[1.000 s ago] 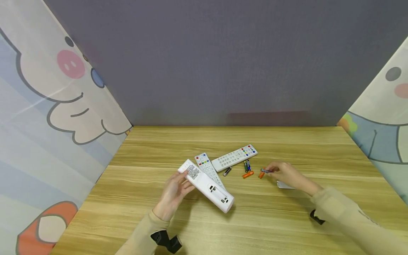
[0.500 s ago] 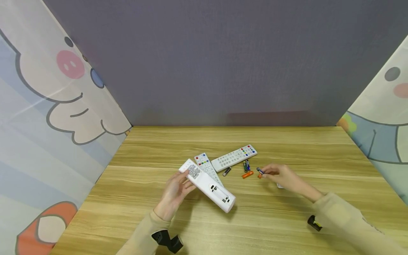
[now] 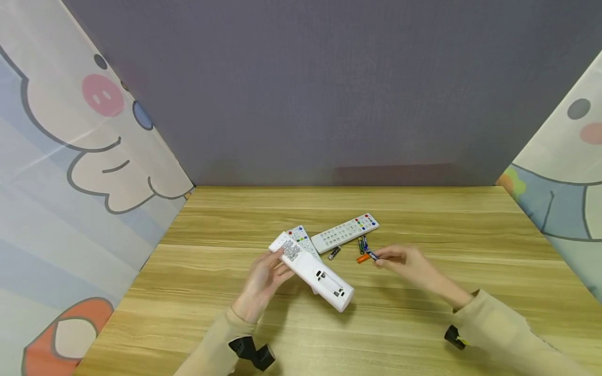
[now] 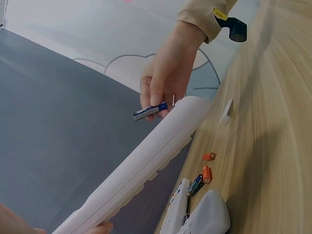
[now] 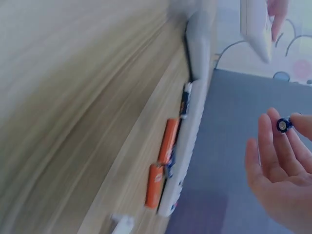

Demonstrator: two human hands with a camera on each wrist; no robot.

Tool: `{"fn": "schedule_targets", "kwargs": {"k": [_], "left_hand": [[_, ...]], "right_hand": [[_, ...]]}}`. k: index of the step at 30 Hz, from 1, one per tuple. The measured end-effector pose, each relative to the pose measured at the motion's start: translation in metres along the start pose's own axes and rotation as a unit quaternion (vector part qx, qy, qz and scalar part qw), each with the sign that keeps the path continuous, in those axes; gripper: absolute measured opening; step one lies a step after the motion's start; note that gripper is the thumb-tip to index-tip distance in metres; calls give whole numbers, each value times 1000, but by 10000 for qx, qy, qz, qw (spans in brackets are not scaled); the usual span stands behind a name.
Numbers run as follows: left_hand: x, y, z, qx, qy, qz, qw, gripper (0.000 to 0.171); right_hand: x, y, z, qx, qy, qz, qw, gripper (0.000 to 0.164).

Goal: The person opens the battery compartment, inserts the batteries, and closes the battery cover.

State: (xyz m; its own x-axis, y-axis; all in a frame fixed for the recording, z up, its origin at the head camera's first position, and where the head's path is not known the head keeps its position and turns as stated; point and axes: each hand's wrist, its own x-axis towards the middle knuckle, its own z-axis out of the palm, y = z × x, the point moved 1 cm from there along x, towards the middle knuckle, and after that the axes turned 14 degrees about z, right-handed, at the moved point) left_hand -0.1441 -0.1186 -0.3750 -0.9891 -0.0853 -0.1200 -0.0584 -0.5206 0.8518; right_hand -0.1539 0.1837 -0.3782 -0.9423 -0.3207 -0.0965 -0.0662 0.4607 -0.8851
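Observation:
My left hand (image 3: pixel 261 284) holds a white remote control (image 3: pixel 305 267) tilted above the table, its back facing up. The open battery compartment (image 3: pixel 331 283) is at the end away from my fingers and looks unfilled. To the right, my right hand (image 3: pixel 409 266) pinches a blue and silver battery (image 3: pixel 372 255) between thumb and fingers. From the left wrist, that battery (image 4: pixel 148 112) shows raised close past the remote's far end. The right wrist view shows one end of the battery (image 5: pixel 282 125) at the fingertips.
Two white remotes lie button-side up, one (image 3: pixel 345 233) behind and another (image 3: pixel 303 239) partly under the held one. Loose batteries include a dark one (image 3: pixel 334 253), a green one (image 3: pixel 361 245) and orange ones (image 5: pixel 168 141). A small white piece (image 4: pixel 227 111) lies on the table (image 3: pixel 226 209).
My right hand has moved left with the battery, from beside the orange batteries toward the remote. My left hand and the remote have shifted slightly right.

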Motion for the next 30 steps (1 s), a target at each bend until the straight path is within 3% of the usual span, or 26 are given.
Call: {"fn": "schedule_targets", "kwargs": {"k": [9,20,24,30], "left_hand": [[0,0,5,-127,-190,-47,9997,44],[2,-2,12,-190,-110,-54,9997,44],[2,-2,15,-209,-100,-78,9997,43],[3,-2,17,-207,-97,-75,9997,44]], "right_hand": [[-6,-13,18,-341,471,-134,9982,23],[-14,-22,36,-428,1246,-46,9913,17],[-18,-23,42,-371,1548,-247,9869,15],[-21,-24,50,-417,2100,-987,9718,15]]}}
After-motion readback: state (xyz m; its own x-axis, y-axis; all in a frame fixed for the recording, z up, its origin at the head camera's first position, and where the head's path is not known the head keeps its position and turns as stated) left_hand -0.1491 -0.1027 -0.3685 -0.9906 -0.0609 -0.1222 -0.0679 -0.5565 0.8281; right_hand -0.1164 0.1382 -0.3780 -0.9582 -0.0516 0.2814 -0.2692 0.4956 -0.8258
